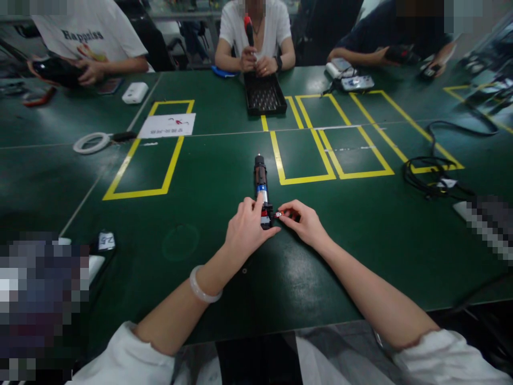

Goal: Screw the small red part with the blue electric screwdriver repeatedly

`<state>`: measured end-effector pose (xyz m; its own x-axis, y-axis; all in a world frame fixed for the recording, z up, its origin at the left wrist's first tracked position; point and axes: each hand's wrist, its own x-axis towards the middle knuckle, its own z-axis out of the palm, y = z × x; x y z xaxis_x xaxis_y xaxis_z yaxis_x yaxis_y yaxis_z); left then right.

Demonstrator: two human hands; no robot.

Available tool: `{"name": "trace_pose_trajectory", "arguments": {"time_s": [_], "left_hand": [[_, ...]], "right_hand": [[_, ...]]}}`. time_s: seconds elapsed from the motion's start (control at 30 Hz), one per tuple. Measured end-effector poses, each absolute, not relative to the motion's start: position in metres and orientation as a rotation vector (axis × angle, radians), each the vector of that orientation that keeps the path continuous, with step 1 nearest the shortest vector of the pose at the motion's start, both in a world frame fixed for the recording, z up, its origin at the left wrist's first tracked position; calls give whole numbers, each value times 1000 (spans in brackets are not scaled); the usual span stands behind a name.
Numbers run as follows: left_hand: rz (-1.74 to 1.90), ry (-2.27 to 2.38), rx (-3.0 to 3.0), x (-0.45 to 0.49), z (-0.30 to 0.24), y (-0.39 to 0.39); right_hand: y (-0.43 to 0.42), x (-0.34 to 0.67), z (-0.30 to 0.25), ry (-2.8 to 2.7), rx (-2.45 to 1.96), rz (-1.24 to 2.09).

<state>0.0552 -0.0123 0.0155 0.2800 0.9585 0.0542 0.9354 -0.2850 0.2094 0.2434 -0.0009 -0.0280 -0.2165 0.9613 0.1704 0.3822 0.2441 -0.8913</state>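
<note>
On the green table in front of me lies a slim cylindrical power tool (261, 174), its black tip pointing away and a blue and silver band round its middle. My left hand (247, 223) is closed over the tool's near end, with the index finger along the band and the thumb at the near side. Part of the tool is hidden by that hand. Just to the right, my right hand (302, 222) pinches a small red and white piece (279, 214) between thumb and fingertips, close beside the tool. Whether the piece joins the tool I cannot tell.
Across the table, a person holds a red and black screwdriver (249, 29) above a black tray (265, 96) of small metal parts. Two other people handle dark objects. A coiled black cable (430, 174) lies right; a white ring (91, 143) and printed sheet (167, 125) lie left.
</note>
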Motion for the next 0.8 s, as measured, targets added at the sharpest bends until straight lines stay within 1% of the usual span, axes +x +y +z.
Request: {"name": "trace_pose_trajectory", "arguments": {"time_s": [0.1, 0.27, 0.43, 0.57, 0.8], "left_hand": [[264, 1769, 2398, 63, 15, -13], [301, 1769, 2418, 61, 12, -13], [297, 1763, 2460, 61, 12, -13], [273, 1773, 2460, 62, 13, -14], [286, 1790, 2420, 65, 13, -9]], "right_hand": [[1, 247, -31, -1768, -1257, 885], [2, 247, -32, -1780, -1268, 882], [1, 241, -27, -1822, -1274, 786], [-2, 239, -22, -1818, -1295, 853], [-10, 235, -15, -1723, -1337, 856]]}}
